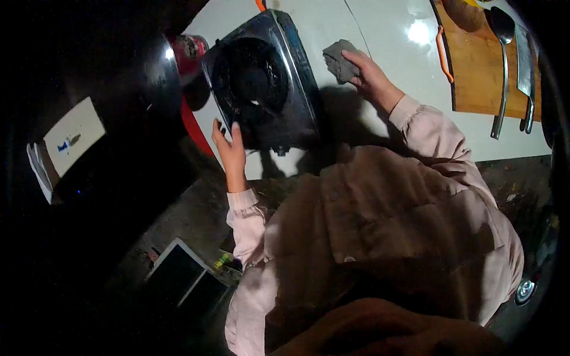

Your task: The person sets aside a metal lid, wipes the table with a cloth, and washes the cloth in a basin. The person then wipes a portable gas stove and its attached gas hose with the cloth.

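A black gas stove (303, 77) with a round burner stands on the white tabletop (386, 29). My right hand (371, 74) grips a crumpled grey cloth (341, 61) just to the right of the stove, over the tabletop. At the stove's near left corner is my left hand (230, 148), thumb and fingers apart, with nothing in it. Whether its fingertips touch the stove's edge, I cannot tell.
On the right lies a wooden board (475, 71) with an orange handle (444, 53), bearing a ladle (503, 71) and a cleaver (523, 65). A red can (189, 50) stands left of the stove. Cardboard box (77, 136) far left, in the dark.
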`<state>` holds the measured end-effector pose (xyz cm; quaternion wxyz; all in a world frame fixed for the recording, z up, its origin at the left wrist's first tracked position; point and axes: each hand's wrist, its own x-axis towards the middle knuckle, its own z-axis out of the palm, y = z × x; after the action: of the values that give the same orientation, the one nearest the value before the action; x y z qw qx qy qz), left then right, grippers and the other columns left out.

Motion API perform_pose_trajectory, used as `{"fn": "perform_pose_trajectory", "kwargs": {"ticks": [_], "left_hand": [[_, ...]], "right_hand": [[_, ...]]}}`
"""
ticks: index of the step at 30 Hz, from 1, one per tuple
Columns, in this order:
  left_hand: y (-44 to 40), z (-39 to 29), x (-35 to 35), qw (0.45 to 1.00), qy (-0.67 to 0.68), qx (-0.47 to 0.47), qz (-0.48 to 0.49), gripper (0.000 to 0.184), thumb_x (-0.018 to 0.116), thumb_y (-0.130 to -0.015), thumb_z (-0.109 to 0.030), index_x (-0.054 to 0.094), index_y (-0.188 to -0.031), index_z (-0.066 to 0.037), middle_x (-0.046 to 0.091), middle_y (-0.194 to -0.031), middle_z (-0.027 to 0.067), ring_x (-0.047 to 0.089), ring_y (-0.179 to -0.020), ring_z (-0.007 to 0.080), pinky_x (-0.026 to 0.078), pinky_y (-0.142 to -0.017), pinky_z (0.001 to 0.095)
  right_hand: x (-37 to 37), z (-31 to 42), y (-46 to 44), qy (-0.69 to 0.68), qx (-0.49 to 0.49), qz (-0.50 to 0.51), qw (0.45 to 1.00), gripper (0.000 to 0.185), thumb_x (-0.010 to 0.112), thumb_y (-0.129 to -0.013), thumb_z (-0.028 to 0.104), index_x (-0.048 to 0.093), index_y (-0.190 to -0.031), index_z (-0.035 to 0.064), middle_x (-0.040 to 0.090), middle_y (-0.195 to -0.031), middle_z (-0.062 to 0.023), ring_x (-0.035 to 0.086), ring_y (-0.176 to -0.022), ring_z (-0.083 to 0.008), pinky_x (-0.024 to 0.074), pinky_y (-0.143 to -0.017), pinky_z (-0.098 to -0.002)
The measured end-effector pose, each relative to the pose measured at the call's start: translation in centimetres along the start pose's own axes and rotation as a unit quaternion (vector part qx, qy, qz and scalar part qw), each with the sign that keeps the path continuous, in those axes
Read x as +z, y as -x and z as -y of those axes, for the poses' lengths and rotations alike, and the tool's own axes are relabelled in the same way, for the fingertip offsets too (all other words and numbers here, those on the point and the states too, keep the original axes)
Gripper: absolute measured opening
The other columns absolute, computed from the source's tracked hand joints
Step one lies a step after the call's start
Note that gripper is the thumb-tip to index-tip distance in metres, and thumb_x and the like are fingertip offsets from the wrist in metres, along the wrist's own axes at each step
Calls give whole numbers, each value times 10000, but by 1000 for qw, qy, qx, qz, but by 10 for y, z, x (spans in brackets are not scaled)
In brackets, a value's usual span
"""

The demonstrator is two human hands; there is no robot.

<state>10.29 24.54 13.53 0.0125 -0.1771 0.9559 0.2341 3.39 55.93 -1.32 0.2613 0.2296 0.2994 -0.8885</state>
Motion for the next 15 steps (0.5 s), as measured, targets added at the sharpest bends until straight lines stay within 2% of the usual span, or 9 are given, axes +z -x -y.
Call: {"fn": "perform_pose_trajectory", "kwargs": {"ticks": [1,3,5,7,9,10,12,13,15], "left_hand": [[10,25,2,1000,3,-2,-7,608,552,-875,-309,317,-1311,45,360,-1289,227,414,-1169,312,304,-996,354],[34,76,4,991,36,-121,-41,649,532,-881,-352,292,-1321,60,388,-1267,233,424,-1160,310,320,-981,347],[40,136,14,983,66,-168,-37,663,512,-884,-388,299,-1315,69,409,-1248,232,435,-1147,308,329,-972,343],[40,149,19,974,91,-207,-28,682,491,-887,-424,306,-1308,78,431,-1229,232,446,-1134,306,338,-962,339],[42,128,23,939,217,-266,-31,662,422,-908,-462,364,-1270,89,478,-1201,212,468,-1098,279,347,-944,331],[39,122,19,937,221,-269,-30,662,422,-908,-462,364,-1270,89,478,-1201,212,468,-1098,279,347,-944,331],[27,119,22,898,349,-266,33,617,363,-933,-453,416,-1239,80,493,-1204,177,474,-1070,248,340,-936,315],[23,123,27,895,355,-268,35,617,363,-933,-453,416,-1239,80,493,-1204,177,474,-1070,248,340,-936,315],[10,141,40,917,347,-195,13,580,326,-950,-434,470,-1185,76,535,-1150,139,496,-1008,218,358,-901,301]], "right_hand": [[-2,-8,4,5,0,5,1000,368,600,-833,302,498,-1089,58,602,-966,-39,586,-846,-110,488,-696,-254],[-7,-25,15,38,-3,9,999,371,603,-827,324,489,-1083,80,590,-932,-23,569,-796,-102,475,-665,-244],[-9,-40,21,55,24,5,998,376,609,-821,332,485,-1078,87,585,-927,-18,563,-790,-102,468,-660,-239],[-6,-56,28,64,48,-2,997,381,615,-816,341,481,-1074,94,579,-921,-13,557,-784,-101,461,-654,-234],[-1,-71,34,78,64,-44,994,392,621,-809,349,477,-1076,101,579,-936,-9,558,-796,-99,458,-648,-228],[1,-78,35,84,65,-46,993,392,621,-809,349,477,-1076,101,579,-936,-9,558,-796,-99,458,-648,-228],[5,-89,33,48,68,-56,995,352,615,-814,349,508,-1038,98,591,-886,-3,560,-729,-97,447,-592,-215],[6,-92,31,54,67,-60,995,352,615,-814,349,508,-1038,98,591,-886,-3,560,-729,-97,447,-592,-215],[8,-97,25,-30,90,-30,995,301,605,-819,356,548,-979,108,598,-826,3,545,-635,-102,415,-528,-192]]}}
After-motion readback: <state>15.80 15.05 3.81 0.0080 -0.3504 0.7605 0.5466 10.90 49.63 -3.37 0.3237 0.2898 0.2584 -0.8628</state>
